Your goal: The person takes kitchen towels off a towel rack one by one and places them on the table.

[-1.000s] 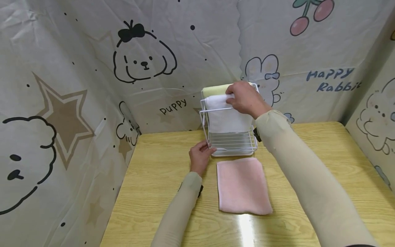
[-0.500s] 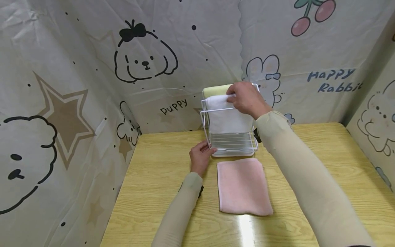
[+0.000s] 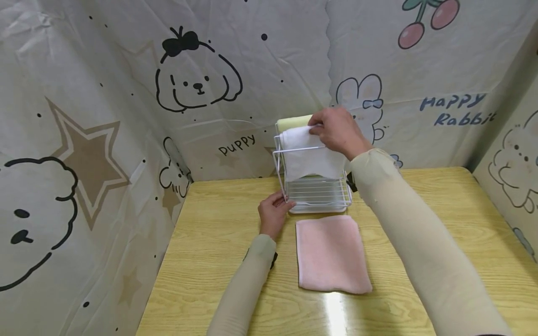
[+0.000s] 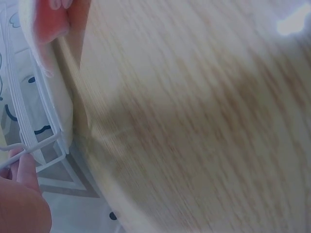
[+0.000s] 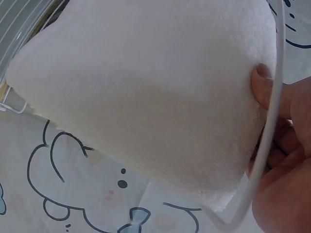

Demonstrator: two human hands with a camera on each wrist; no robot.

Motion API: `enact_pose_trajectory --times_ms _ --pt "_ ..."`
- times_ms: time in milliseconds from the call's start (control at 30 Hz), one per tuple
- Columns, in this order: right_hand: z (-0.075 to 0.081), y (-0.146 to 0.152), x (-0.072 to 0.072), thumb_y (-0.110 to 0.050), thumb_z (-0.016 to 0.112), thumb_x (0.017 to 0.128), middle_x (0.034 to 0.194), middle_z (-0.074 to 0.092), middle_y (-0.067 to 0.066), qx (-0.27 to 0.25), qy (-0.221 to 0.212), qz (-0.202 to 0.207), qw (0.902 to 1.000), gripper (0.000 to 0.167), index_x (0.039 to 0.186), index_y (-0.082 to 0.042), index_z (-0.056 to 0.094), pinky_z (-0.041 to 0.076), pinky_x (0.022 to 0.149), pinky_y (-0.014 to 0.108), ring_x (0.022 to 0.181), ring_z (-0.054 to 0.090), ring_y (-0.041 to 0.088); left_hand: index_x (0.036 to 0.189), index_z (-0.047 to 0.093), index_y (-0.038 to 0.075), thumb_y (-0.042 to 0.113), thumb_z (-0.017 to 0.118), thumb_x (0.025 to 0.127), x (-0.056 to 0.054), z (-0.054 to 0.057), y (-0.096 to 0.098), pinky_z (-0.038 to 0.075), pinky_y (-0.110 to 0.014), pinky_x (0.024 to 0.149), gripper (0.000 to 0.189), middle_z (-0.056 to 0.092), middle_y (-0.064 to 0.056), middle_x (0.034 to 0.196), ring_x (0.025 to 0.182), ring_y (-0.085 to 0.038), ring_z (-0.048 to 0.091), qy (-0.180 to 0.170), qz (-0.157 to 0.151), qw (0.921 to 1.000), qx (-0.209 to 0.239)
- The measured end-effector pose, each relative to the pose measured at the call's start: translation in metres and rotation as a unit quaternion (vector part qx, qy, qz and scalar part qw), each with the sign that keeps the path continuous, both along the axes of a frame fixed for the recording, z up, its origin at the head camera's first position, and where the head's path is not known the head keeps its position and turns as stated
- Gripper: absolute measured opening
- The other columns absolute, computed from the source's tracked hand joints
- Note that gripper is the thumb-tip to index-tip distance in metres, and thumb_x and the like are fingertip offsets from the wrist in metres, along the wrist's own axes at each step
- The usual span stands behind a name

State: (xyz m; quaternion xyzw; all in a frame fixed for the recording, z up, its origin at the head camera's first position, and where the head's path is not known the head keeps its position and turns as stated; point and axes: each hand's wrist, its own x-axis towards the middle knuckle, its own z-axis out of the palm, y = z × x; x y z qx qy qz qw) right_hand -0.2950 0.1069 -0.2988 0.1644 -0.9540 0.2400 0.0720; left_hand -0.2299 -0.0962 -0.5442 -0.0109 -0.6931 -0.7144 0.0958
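Note:
A white wire rack [image 3: 277,163] stands at the back of the table, with a white folded towel [image 3: 313,161] upright in it and a pale yellow towel [image 3: 292,123] behind. My right hand [image 3: 340,133] pinches the white towel's top edge; in the right wrist view the thumb lies on the towel [image 5: 141,102] beside a rack wire. The towel's lower edge bows upward above the rack's bottom wires. At the rack's lower left corner my left hand [image 3: 274,214] holds the frame, its fingers around a wire [image 4: 36,145] in the left wrist view.
A pink folded towel [image 3: 332,254] lies flat in front of the rack on the wooden table [image 3: 210,252]. A white tray [image 3: 317,210] sits under the rack's wires. Printed cloth [image 3: 235,56] hangs close behind the rack and along both sides.
My right hand has risen slightly with the white towel, and the towel's lower edge has lifted and curved in the middle. The left hand stays at the rack's corner.

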Motion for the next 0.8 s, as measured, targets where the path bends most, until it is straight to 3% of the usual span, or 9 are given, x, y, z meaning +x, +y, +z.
enact_pose_trajectory --times_ms 400,800 --pt "0.028 -0.003 0.005 -0.016 0.064 0.101 0.111 0.071 0.015 0.003 0.034 0.03 0.999 0.017 0.107 -0.005 0.075 0.054 0.082 0.047 0.097 0.062 0.031 0.118 0.065 -0.016 -0.011 0.082 0.077 -0.001 0.001 0.0 0.06 -0.027 0.085 0.044 0.064 -0.034 0.116 0.105 -0.043 0.067 -0.013 0.005 0.9999 -0.002" --pt "0.052 -0.001 0.009 -0.016 0.061 0.103 0.115 0.07 0.016 -0.004 0.018 0.031 0.9993 0.02 0.112 -0.003 0.073 0.054 0.084 0.047 0.099 0.061 0.032 0.117 0.066 -0.015 -0.007 0.084 0.076 -0.002 -0.001 -0.001 0.06 -0.029 0.086 0.046 0.066 -0.033 0.111 0.103 -0.039 0.069 -0.012 0.002 0.9999 -0.004"
